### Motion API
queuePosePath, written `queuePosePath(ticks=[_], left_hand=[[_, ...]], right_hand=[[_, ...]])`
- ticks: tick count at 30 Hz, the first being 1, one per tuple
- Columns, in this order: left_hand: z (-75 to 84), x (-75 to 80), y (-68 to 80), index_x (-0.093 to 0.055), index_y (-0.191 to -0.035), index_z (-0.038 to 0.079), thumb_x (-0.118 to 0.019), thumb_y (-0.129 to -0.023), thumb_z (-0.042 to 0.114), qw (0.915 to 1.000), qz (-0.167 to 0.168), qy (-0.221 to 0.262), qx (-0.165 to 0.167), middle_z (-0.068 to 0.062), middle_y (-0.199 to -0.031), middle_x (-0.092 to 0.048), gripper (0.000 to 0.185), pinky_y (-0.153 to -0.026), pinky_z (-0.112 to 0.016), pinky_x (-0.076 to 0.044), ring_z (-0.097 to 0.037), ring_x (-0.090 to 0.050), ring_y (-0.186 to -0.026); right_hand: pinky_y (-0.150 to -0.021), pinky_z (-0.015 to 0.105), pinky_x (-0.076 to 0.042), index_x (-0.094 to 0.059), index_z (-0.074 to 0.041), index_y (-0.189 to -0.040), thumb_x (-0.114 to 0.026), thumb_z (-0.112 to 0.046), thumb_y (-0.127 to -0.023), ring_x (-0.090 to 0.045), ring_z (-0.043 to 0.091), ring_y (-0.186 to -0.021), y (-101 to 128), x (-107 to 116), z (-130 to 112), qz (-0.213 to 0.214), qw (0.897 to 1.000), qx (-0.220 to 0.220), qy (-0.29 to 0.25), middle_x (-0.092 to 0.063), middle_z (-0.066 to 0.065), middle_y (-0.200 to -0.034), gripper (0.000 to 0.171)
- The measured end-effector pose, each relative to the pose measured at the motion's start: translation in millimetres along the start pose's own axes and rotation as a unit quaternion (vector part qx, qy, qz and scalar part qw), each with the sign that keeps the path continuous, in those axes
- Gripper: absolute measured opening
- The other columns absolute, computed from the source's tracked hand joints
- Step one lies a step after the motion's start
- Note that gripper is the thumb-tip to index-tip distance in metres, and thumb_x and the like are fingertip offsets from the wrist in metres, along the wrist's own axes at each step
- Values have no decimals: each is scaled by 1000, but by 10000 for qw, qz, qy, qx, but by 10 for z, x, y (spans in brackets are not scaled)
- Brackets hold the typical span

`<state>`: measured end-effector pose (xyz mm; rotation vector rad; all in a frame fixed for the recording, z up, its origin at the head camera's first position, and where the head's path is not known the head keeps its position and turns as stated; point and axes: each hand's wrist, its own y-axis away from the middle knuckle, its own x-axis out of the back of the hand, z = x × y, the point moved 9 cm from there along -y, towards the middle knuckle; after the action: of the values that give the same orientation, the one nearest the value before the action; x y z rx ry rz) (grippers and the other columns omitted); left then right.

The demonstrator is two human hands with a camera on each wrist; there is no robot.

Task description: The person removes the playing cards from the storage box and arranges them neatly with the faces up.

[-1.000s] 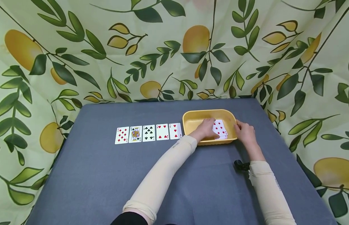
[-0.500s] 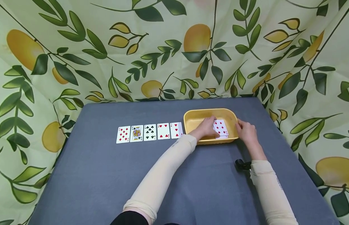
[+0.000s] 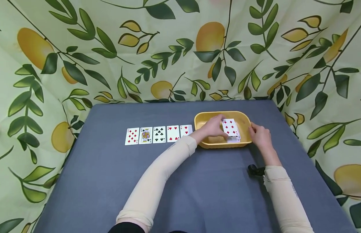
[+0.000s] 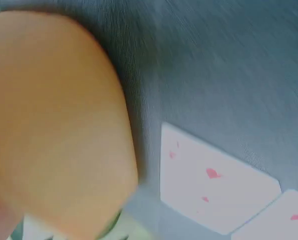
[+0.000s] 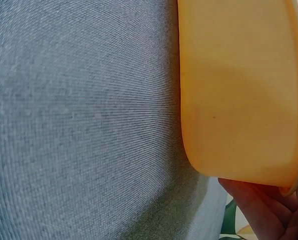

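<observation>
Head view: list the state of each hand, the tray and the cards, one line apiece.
Left hand: pinching the diamonds card.
Right hand: gripping the tray's right end.
Yellow tray: upright on the table, with cards in it.
Diamonds card: face up, held.
Cards beneath it: in the tray, mostly covered.
Row of five cards: face up, rightmost partly hidden.
</observation>
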<state>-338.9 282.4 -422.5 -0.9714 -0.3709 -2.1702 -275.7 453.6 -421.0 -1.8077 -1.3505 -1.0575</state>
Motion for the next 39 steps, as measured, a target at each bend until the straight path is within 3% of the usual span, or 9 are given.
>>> queuePosePath(ticks=[6, 12, 17, 21, 25, 31, 39], left_hand=[[-68, 343, 365, -44, -139, 3, -86, -74, 30, 10000, -10, 24, -92, -9, -137, -53, 82, -105, -21, -35, -21, -49, -127], [-226, 657, 881, -45, -137, 5, -87, -72, 29, 9997, 161, 206, 0, -8, -134, -54, 80, -106, -30, -37, -24, -49, -126], [-441, 791, 1332, -47, -136, 3, -88, -70, 25, 9986, 364, 386, 78, -9, -133, -55, 81, -103, -34, -41, -28, -52, -123], [-603, 721, 1616, -48, -134, 1, -88, -71, 24, 9992, 311, 261, 67, -9, -130, -56, 79, -105, -35, -40, -28, -51, -123], [-701, 553, 1785, -48, -133, 0, -87, -72, 25, 9998, 166, 104, -1, -10, -128, -57, 77, -105, -35, -40, -25, -52, -121], [-765, 319, 1851, -46, -136, 1, -86, -73, 27, 9999, -90, -133, 26, -12, -132, -55, 78, -109, -35, -36, -25, -47, -127], [-792, 242, 1866, -47, -134, 0, -85, -74, 25, 9995, -133, -274, -28, -12, -128, -56, 76, -108, -35, -36, -26, -47, -126]], right_hand=[[-52, 30, -42, -45, 6, -140, -47, -19, -103, -57, 33, -73, -8, -31, 3, -65, 10000, 19, -4, -59, 34, -116, 45], [-56, 32, -41, -46, 6, -140, -45, -20, -103, -55, 37, -79, -3, 28, 32, 12, 9999, -1, 113, -58, 35, -118, 45], [-55, 33, -41, -45, 6, -140, -43, -22, -104, -54, 37, -77, -3, 30, 25, -45, 9999, 21, 88, -59, 34, -112, 46], [-54, 33, -40, -45, 6, -140, -43, -22, -103, -53, 36, -75, -15, 12, -4, -42, 9999, 48, 80, -60, 33, -106, 46], [-54, 32, -40, -44, 6, -141, -43, -23, -104, -53, 36, -76, -29, -21, -14, -83, 9999, 1, 85, -59, 34, -110, 47], [-53, 32, -40, -42, 6, -142, -42, -24, -104, -53, 34, -75, -24, -39, 2, -184, 9998, -72, 73, -59, 33, -109, 48], [-53, 32, -41, -40, 5, -143, -42, -25, -105, -53, 34, -76, -25, -47, -9, -213, 9997, -148, 22, -58, 33, -112, 49]])
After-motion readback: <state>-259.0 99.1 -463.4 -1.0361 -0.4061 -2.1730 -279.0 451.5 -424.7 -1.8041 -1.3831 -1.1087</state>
